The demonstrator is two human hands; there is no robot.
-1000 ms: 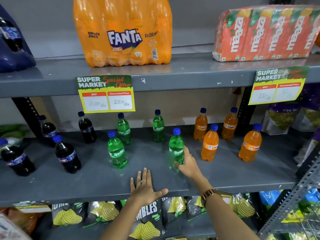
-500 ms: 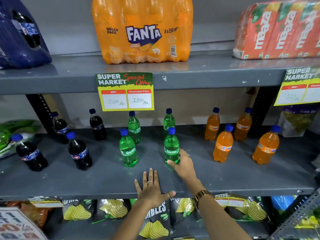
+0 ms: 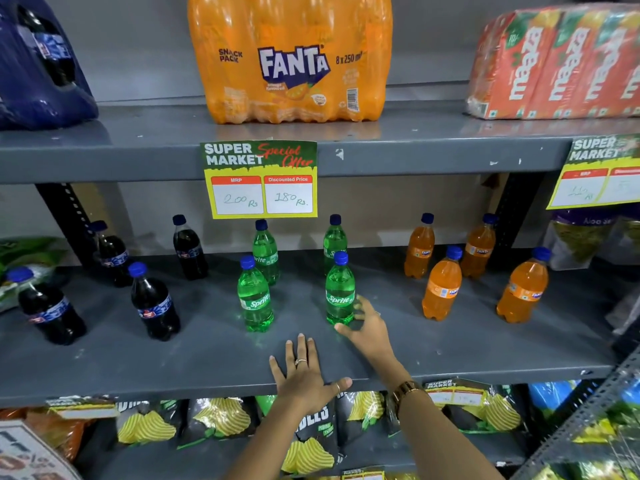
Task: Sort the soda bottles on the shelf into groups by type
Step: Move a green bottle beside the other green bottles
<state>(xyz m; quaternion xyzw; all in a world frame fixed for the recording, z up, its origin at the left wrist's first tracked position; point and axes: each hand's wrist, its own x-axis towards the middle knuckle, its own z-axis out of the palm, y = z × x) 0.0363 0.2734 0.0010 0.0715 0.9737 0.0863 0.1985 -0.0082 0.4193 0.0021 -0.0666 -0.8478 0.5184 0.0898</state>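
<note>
The grey shelf [image 3: 450, 344] carried your bottles in three clusters, which suggests the sorting was nearly done. Taking the front Sprite bottle [image 3: 340, 292] as landmark: the other Sprite bottles [image 3: 254, 299] stood to its left and behind, the cola bottles [image 3: 154, 306] well beyond those, the Fanta bottles [image 3: 441, 285] to its right (all upright). Your right hand [image 3: 367, 329] sat at that bottle's base, fingers spread and touching it without closing around it, probably to nudge it into line. Your left hand [image 3: 304, 375] lay flat and open on the shelf edge just in front, likely for balance.
</note>
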